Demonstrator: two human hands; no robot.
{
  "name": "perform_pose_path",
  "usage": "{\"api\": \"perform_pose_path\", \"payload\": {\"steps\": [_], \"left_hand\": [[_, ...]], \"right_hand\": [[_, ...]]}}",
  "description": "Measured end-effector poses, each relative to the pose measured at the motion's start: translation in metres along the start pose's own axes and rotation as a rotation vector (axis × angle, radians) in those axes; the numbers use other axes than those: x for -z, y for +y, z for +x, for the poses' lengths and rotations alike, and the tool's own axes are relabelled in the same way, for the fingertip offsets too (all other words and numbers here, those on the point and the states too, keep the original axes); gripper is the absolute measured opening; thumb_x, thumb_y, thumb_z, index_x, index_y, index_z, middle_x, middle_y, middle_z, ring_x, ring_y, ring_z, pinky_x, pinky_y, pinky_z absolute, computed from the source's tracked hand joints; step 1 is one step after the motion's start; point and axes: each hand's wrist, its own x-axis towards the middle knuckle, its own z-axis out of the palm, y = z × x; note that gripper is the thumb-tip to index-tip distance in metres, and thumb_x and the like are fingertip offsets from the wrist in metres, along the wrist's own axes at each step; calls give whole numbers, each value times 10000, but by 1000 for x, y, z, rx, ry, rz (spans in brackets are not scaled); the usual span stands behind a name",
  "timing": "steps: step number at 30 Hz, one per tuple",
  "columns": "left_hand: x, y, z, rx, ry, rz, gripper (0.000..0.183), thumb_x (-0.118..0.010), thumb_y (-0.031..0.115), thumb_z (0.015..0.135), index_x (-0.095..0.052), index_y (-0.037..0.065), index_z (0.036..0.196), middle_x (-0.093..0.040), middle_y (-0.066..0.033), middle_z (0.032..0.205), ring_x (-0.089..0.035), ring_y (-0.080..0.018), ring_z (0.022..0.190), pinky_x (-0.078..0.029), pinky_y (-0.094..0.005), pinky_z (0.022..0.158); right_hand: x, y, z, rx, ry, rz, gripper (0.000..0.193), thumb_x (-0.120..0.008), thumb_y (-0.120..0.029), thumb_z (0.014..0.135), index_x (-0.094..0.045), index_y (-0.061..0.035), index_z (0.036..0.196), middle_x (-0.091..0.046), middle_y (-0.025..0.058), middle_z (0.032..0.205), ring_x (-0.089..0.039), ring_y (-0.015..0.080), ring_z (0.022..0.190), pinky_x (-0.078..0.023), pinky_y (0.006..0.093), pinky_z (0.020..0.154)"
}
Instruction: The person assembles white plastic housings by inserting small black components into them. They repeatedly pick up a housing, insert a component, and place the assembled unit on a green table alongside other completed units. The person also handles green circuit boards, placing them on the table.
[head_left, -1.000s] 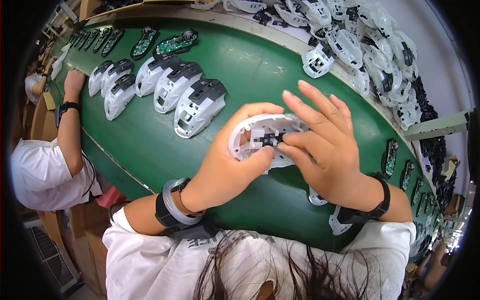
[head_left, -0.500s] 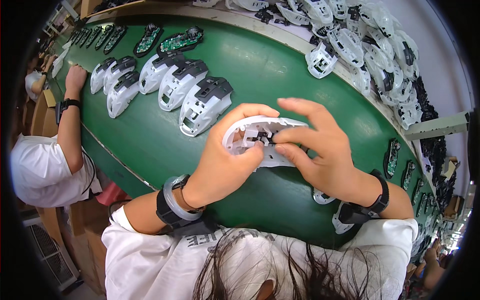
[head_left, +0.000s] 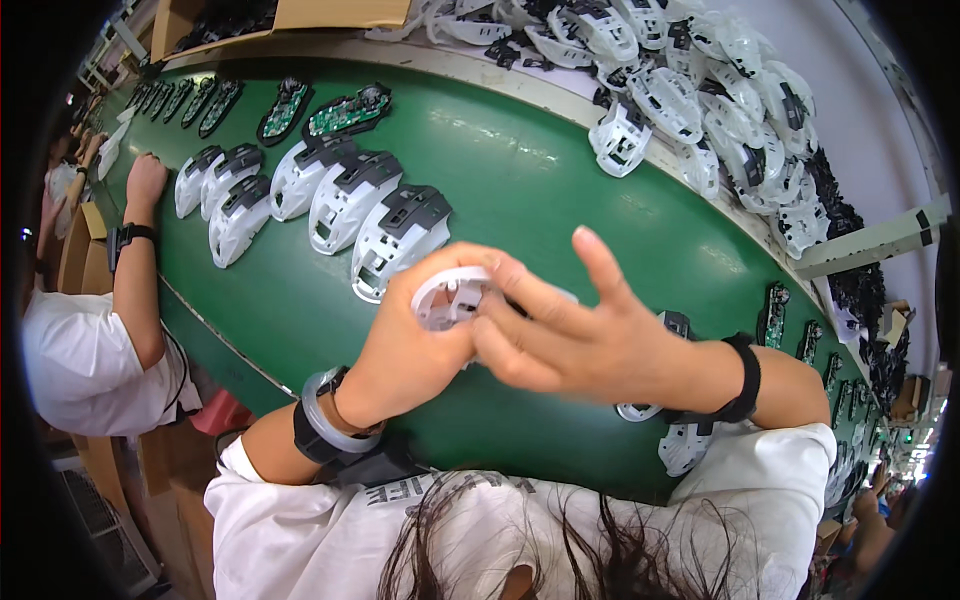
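Observation:
A white computer mouse shell point(head_left: 436, 303) is held over the green table, its hollow inside facing me. My left hand point(head_left: 392, 352) wraps round its left end, thumb along the lower edge. My right hand point(head_left: 590, 345) reaches across from the right. Its fingers and thumb are bent closed at the shell's inside and rim, while one finger sticks up apart. Those fingers hide most of the shell, and I cannot make out any small part between them. Beyond my left hand stand several white mouse shells with dark grey button covers point(head_left: 400, 240).
Mouse bases with green circuit boards point(head_left: 348, 112) line the far left; more boards point(head_left: 774, 315) lie at right. White shells point(head_left: 665, 105) pile up beyond the table's edge point(head_left: 540, 95). A cardboard box point(head_left: 340, 12) is at the back. A co-worker's arm point(head_left: 140, 270) rests at left.
My hands and the shell have come left and slightly down. The right fingers have moved further over the shell, covering more of it. The view has tilted, showing more of the cardboard box.

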Motion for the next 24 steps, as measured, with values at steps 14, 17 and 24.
{"api": "perform_pose_path", "payload": {"steps": [14, 17, 24], "left_hand": [[-30, 17, -9, -365, -656, 852, 698, -741, 155, 722, -429, 134, 1346, -234, -220, 1474, -253, -449, 1344, -319, -489, 1062], [-15, 24, 1, -346, -480, 911, 701, -744, 164, 724, -426, 130, 1348, -235, -220, 1473, -251, -455, 1343, -305, -490, 1071], [4, 43, 101, -625, -238, 1106, 411, -654, 91, 775, -573, 71, 1178, -562, -176, 1202, -534, -359, 1107, -430, -418, 954]], "right_hand": [[-17, 148, -34, -235, -600, -159, 628, -620, 47, 696, -457, -109, 1282, -449, 64, 1365, -342, 288, 1329, -322, 471, 1036], [-38, 165, -44, -154, -701, -162, 622, -663, 3, 694, -457, -111, 1269, -493, 53, 1290, -388, 271, 1288, -338, 458, 1014], [15, 154, -52, -525, -219, 44, 619, -759, -138, 671, -472, -56, 1213, -538, 124, 1166, -496, 300, 1146, -386, 418, 961]]}}
